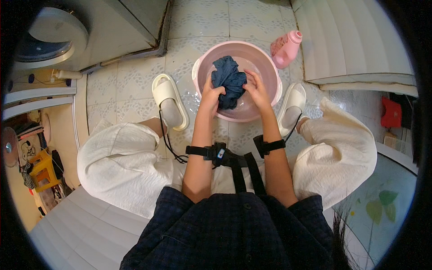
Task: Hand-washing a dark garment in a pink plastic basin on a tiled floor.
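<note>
A bunched, wet-looking dark blue cloth [230,80] is held over a round pink basin [264,64] on the floor between my feet. Shallow clear water seems to lie in the basin. My left hand [211,96] is closed on the cloth's left side, the thumb lying across its front. On the opposite side, my right hand [257,91] grips the cloth's edge with the thumb below and the fingers reaching past it. How the cloth is folded, and what kind of garment it may be, I cannot tell.
A pink jug-shaped bottle [288,49] stands beside the basin at the far right. White slippers [179,101] flank the basin on my feet. A front-loading washing machine [67,38] is at upper left, a pale panelled door [351,45] at upper right. The tiled floor [135,85] looks wet.
</note>
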Motion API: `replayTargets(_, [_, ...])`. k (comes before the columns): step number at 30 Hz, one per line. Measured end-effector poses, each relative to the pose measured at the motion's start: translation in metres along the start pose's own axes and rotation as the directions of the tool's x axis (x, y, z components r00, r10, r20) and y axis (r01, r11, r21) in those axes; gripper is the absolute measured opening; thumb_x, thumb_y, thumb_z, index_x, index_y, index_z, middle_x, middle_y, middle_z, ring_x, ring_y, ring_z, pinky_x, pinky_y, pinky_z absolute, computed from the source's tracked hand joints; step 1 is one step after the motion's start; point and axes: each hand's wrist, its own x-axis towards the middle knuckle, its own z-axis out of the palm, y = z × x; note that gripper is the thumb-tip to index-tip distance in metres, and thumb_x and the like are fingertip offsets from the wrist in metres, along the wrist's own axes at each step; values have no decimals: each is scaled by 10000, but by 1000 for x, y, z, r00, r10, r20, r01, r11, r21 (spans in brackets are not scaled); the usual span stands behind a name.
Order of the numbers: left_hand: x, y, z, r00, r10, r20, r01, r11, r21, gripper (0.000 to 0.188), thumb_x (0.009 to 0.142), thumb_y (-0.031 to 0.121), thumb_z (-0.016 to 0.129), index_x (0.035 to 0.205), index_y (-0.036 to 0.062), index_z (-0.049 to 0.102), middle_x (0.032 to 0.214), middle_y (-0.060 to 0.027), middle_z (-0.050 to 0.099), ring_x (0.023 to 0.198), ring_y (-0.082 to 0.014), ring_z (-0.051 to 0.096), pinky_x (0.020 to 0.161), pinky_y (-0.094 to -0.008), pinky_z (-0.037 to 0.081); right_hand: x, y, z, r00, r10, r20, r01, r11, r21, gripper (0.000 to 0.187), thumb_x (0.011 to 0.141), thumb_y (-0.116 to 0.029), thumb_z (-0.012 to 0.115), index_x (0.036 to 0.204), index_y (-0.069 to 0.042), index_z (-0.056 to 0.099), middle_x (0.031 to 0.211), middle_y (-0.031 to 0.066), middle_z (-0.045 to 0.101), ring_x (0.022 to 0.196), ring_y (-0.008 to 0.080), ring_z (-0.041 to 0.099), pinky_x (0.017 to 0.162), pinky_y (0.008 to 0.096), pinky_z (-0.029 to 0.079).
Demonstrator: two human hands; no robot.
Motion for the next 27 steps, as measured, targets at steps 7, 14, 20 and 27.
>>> replayTargets(7, [4, 5, 6, 1000, -16, -12, 13, 973, -232, 570, 623, -155, 424, 1170, -1, 471, 1049, -95, 564, 940, -204, 550, 775, -292, 463, 0, -5, -1, 962, 261, -80, -270, 954, -130, 368, 730, -114, 598, 1079, 1, 612, 954, 114, 640, 893, 192, 586, 821, 295, 442])
replayTargets(14, [-1, 26, 23, 995, -4, 103, 32, 962, -272, 707, 619, -170, 387, 1301, 15, 386, 1185, -114, 492, 1063, -213, 506, 850, -254, 426, 5, 18, -50, 807, -197, -557, -179, 817, -548, 365, 714, -109, 600, 1061, 4, 582, 998, 195, 603, 951, 326, 572, 873, 367, 429])
replayTargets(20, [-1, 23, 27, 985, 11, 170, 42, 951, -306, 714, 639, -164, 380, 1325, 30, 360, 1212, -110, 470, 1072, -201, 504, 850, -266, 438, -2, -8, -4, 987, -158, -9, 136, 875, -465, 466, 683, -43, 606, 1139, -6, 516, 1077, 201, 553, 1032, 324, 526, 928, 369, 390])
replayTargets(27, [2, 25, 23, 997, 42, 67, -26, 972, -235, 504, 750, -79, 485, 1245, 7, 444, 1095, -92, 555, 969, -181, 556, 821, -278, 459, -5, 14, -36, 901, -396, -179, 141, 656, -742, 261, 807, -95, 501, 1046, 0, 552, 934, 219, 589, 842, 365, 573, 743, 416, 446])
